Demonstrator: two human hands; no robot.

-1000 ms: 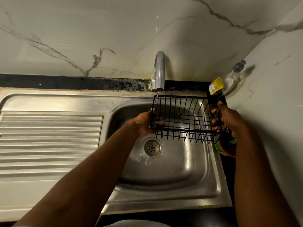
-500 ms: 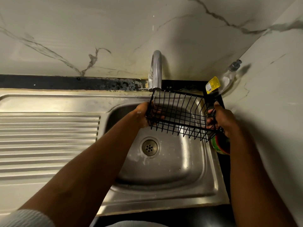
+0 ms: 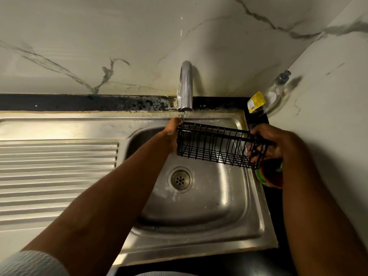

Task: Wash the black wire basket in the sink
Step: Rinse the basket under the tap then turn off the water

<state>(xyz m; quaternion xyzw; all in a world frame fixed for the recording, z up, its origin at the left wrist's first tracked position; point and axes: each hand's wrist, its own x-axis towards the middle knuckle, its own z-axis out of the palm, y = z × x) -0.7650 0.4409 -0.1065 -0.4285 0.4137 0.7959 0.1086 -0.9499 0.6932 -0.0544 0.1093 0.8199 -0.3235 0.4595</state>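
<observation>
Since a second ago the basket (image 3: 217, 145) has turned from open-side-up to side-on and moved so its 9 o'clock end sits under the tap (image 3: 186, 86), each hand's grip, left (image 3: 172, 134) and right (image 3: 267, 143), pinching one end above the sink (image 3: 199, 206), so the thin trickle now rinses that end.

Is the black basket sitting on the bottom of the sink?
Apart. The head view shows both hands holding the black basket up under the tap, with bare sink floor visible below it.
</observation>
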